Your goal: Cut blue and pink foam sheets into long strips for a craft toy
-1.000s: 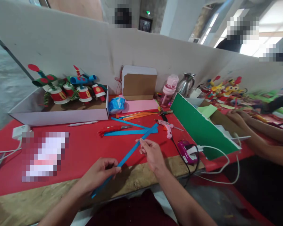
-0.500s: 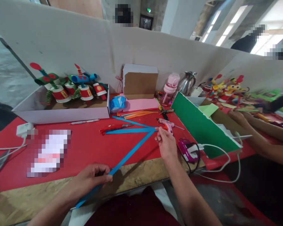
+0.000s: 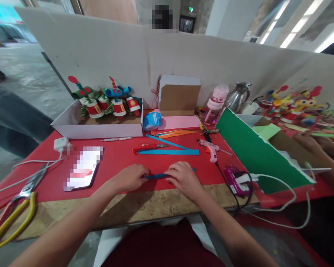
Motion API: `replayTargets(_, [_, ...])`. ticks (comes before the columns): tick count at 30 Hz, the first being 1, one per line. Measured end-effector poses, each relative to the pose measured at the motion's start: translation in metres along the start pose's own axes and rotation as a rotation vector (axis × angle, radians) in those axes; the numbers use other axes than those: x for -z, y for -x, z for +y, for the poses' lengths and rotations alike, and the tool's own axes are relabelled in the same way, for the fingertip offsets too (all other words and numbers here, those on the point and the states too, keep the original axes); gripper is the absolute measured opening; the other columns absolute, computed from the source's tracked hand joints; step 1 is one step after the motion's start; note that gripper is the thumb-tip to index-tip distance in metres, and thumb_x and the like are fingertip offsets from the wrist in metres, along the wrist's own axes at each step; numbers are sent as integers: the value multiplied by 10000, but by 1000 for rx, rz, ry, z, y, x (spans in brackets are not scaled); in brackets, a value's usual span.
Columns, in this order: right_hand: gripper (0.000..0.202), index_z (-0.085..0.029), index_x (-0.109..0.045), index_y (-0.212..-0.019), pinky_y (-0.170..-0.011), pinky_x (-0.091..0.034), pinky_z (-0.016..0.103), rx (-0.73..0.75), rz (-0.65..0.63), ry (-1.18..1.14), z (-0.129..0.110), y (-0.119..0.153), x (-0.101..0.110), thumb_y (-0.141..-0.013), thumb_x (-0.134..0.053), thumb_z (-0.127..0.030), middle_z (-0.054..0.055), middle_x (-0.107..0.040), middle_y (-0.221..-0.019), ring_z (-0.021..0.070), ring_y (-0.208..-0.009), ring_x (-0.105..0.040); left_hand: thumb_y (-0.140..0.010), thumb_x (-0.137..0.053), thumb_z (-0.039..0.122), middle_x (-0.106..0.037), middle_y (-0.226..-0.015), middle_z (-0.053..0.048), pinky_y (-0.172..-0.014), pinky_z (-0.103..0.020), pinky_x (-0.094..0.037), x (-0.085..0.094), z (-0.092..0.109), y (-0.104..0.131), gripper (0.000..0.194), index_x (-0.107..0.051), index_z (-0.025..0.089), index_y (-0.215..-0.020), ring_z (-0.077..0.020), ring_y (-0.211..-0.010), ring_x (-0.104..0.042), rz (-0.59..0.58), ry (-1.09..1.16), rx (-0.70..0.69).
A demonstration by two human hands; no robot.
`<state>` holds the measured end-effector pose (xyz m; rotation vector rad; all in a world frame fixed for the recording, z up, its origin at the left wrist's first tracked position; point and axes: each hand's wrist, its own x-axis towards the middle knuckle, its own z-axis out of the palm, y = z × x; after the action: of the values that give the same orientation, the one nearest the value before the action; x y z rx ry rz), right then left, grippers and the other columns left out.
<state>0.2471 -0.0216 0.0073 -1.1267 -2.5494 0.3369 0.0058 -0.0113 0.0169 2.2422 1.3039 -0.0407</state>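
On the red worktop [image 3: 117,155], scissors [image 3: 26,193] lie near left, with a phone [image 3: 85,168] to their right; at near middle, the left hand [image 3: 132,178] has its fingers clamped on a blue strip [image 3: 156,176], and the right hand [image 3: 183,180] pinches it farther right; two more blue strips [image 3: 180,152] lie beyond, left of a pink glue gun [image 3: 210,149]

Blue paper strip [image 3: 157,176]; red table cover [image 3: 115,159]; pink glue gun [image 3: 209,146]; green panel [image 3: 258,152]

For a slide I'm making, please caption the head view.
Left hand and right hand hold a blue strip over a red-covered table, near a pink glue gun.
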Motion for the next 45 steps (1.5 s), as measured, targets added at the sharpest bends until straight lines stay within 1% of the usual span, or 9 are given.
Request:
replayTargets(4, [87,-206,-703,-972,-784,-384,324,-44,-27,42,5,-4,-13,-908,-644,-201,55,-673,-963,194,-912,-551,-830,-493,215,-712,-927,-84,-746,-307,-439,-1,-5,-3,203,-687,201,-886,-222,-886,-639,18,-148,24])
replayTargets(10, [71,-189,-697,-936,-765,-385,316,-36,-39,103,6,-2,-18,-909,-634,-173,60,-667,-930,196,-889,-554,-840,-526,147,-643,-1102,-81,-871,-378,-422,-12,11,7,362,-611,254,-1175,-257,-1068,-555,227,-279,41])
replayTargets(15, [97,-188,-690,-989,-781,-404,321,-90,-68,46,4,-1,-19,-920,-622,-195,58,-674,-940,202,-895,-568,-895,-439,115,-642,-1036,-94,-865,-402,-429,-22,30,11,315,-652,216,-1105,-263,-1019,-552,203,-266,88])
replayTargets(19, [200,-195,-672,-1108,-805,-411,332,-120,-62,-11,5,-1,-19,-912,-633,-198,72,-672,-1028,213,-935,-570,-921,-405,128,-634,-1032,-108,-872,-403,-438,-29,32,10,319,-654,186,-1112,-267,-996,-552,220,-213,142])
replayTargets(24, [118,-211,-700,-1011,-776,-398,318,-103,-43,-5,6,-1,-21,-918,-628,-201,51,-664,-947,194,-891,-564,-945,-358,123,-633,-986,-96,-858,-394,-445,-38,27,9,338,-668,196,-1056,-258,-962,-546,243,-202,109])
replayTargets(29, [96,-207,-702,-979,-747,-372,316,-39,38,95,2,1,-24,-911,-637,-191,45,-650,-904,188,-852,-537,-937,-396,118,-614,-984,-88,-841,-398,-439,-43,27,13,297,-658,208,-1043,-253,-940,-527,300,-240,72])
replayTargets(37, [166,-179,-679,-855,-731,-361,326,76,66,211,-1,6,-30,-948,-547,-137,46,-638,-804,194,-787,-505,-920,-445,87,-615,-953,-80,-830,-381,-444,-46,28,16,217,-642,174,-947,-237,-914,-527,262,-286,4])
replayTargets(41, [143,-176,-687,-876,-728,-372,316,46,65,128,1,8,-34,-950,-565,-179,46,-660,-818,192,-790,-531,-918,-458,92,-629,-983,-95,-842,-394,-458,-48,29,17,208,-644,160,-983,-249,-933,-542,229,-319,19])
replayTargets(45, [100,-183,-695,-882,-764,-398,297,-83,59,-69,4,5,-34,-928,-607,-178,42,-688,-859,185,-824,-570,-934,-447,122,-645,-961,-92,-842,-390,-465,-50,25,15,219,-661,168,-950,-243,-914,-558,276,-266,44])
